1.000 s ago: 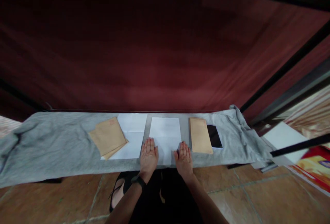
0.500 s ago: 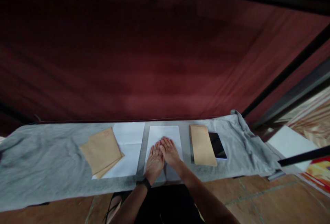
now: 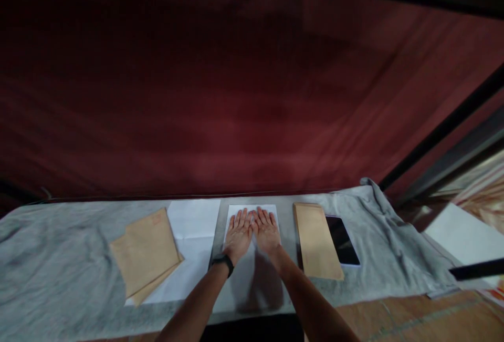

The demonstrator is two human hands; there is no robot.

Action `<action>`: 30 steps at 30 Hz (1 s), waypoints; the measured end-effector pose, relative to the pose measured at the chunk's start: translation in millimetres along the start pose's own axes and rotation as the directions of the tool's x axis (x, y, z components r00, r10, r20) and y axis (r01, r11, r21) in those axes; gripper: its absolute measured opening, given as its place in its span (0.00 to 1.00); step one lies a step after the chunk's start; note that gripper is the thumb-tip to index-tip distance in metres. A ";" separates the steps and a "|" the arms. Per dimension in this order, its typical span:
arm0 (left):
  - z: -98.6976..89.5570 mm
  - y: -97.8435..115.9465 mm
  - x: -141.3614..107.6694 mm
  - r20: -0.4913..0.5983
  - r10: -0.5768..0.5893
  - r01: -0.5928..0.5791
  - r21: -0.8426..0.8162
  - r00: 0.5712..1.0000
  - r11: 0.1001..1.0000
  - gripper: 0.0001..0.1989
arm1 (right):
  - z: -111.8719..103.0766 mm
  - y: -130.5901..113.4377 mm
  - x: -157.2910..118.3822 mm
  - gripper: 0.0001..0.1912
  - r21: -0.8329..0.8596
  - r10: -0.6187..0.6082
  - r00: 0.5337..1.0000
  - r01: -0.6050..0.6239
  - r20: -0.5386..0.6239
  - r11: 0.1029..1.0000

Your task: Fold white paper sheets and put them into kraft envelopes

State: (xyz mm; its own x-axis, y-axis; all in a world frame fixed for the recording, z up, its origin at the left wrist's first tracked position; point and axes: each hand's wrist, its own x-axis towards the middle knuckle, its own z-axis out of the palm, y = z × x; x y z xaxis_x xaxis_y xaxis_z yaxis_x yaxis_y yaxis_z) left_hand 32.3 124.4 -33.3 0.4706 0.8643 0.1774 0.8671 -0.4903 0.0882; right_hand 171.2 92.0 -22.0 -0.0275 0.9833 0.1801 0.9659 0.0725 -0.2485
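Both hands lie flat, side by side, on a white sheet of paper (image 3: 252, 273) in front of me. My left hand (image 3: 238, 236), with a dark band at the wrist, has its fingers stretched toward the sheet's far edge. Close beside it, my right hand (image 3: 266, 230) presses down with its fingers slightly spread. Neither hand holds anything. To the left, several brown envelopes (image 3: 151, 247) overlap another white sheet (image 3: 192, 255) that has a crease across it. On the right lies a stack of brown envelopes (image 3: 317, 242).
A dark-screened phone (image 3: 342, 239) rests just right of the envelope stack. Grey cloth (image 3: 71, 263) covers the long narrow table. Behind it hangs a dark red curtain-like surface (image 3: 244, 121). A black bar and a white panel (image 3: 464, 234) stand at the far right.
My hands have slid forward toward the sheet's far edge and moved slightly apart; the right one no longer overlaps the left. The camera view has tilted up a little.
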 end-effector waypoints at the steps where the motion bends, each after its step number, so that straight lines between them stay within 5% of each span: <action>1: 0.0 -2.5 5.4 0.007 -0.017 0.017 0.002 1.000 1.000 0.28 | 0.3 1.6 2.7 0.26 0.003 0.020 1.000 -0.020 -0.004 1.000; 11: 5.3 -20.2 19.0 -0.061 -0.156 0.155 -0.022 0.986 0.988 0.31 | 13.9 14.8 9.7 0.28 0.020 0.219 0.961 -0.218 -0.170 0.976; 18: 7.8 -20.2 4.5 -0.172 -0.244 0.242 -0.035 0.954 0.970 0.31 | 13.8 19.4 -6.1 0.32 0.036 0.310 0.925 -0.310 -0.221 0.950; 30: -7.4 -19.6 -39.3 -0.102 -0.300 0.296 -0.053 0.948 0.954 0.29 | 18.4 22.4 -37.6 0.31 0.099 0.404 0.849 -0.395 -0.340 0.914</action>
State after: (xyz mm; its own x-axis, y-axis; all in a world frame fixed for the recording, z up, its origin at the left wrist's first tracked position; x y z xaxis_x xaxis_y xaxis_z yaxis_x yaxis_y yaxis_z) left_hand -4.4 99.2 -34.7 0.1694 0.9555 0.2414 0.9578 -0.2174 0.1883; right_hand 189.1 59.8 -51.9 0.4542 0.8073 0.3767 0.8678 -0.3054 -0.3919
